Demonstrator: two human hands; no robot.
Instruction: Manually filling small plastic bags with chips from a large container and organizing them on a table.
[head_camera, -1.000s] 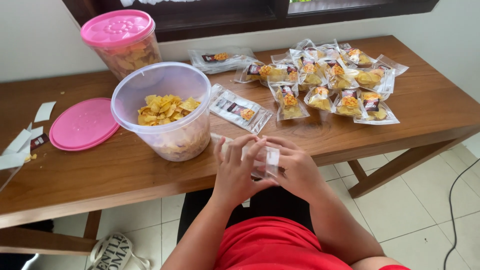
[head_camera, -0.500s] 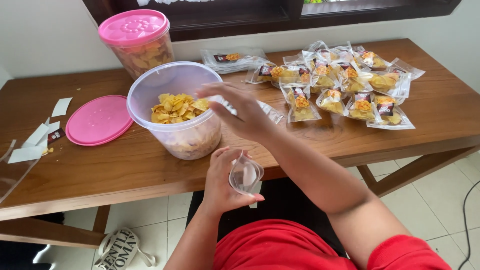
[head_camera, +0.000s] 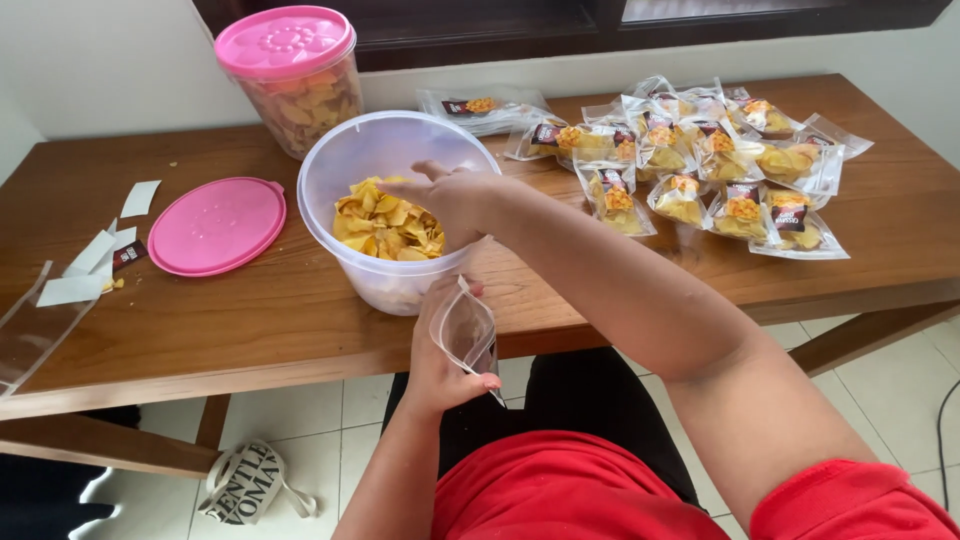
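My left hand (head_camera: 441, 358) holds a small clear plastic pouch (head_camera: 466, 330) open at the table's front edge, just below a large clear tub (head_camera: 340, 170) of yellow chips (head_camera: 385, 225). My right hand (head_camera: 455, 197) reaches over the tub's rim, fingers down among the chips on its right side; whether it grips any is hidden.
A pink lid (head_camera: 217, 225) lies left of the tub. A closed pink-lidded jar (head_camera: 297, 75) of chips stands behind it. Several filled chip pouches (head_camera: 700, 165) lie at the right of the wooden table (head_camera: 200, 330). Paper scraps (head_camera: 95, 260) and a clear strip lie at the left edge.
Both hands first worked the pouch together at the table's edge. My right hand then left it and reached into the tub, while my left kept the pouch, now held open below the tub.
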